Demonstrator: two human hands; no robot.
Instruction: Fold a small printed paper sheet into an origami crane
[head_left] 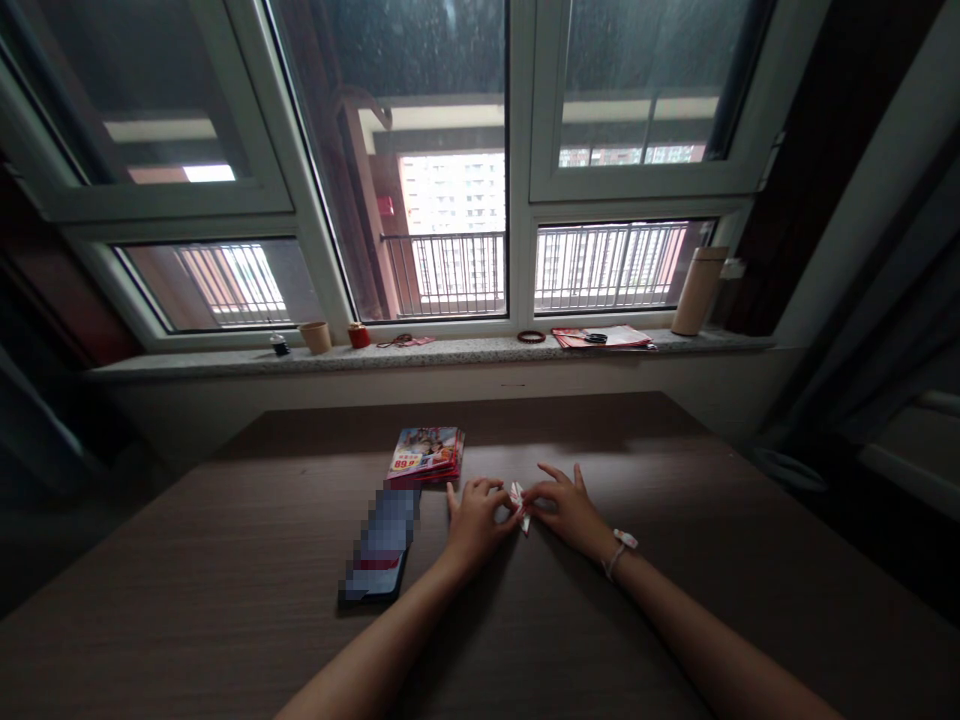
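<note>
A small folded piece of paper (519, 497), white with red marks and pointed at its ends, is held between my two hands just over the brown table (600, 640). My left hand (480, 517) pinches its left side with thumb and fingers. From the right, my right hand (568, 508) pinches the other side, its outer fingers raised and spread. A bracelet (616, 552) circles my right wrist. Left of my left hand lies a phone (382, 545), its screen pixelated. Behind the phone is a stack of printed leaflets (427, 453).
Along the windowsill (465, 352) stand a small dark bottle (280, 345), a paper cup (316, 337), a red jar (359, 335), a ring-shaped bracelet (532, 337), papers (619, 339) with scissors (595, 338) on top, and a tall beige flask (699, 291). The table's far edge lies before the sill.
</note>
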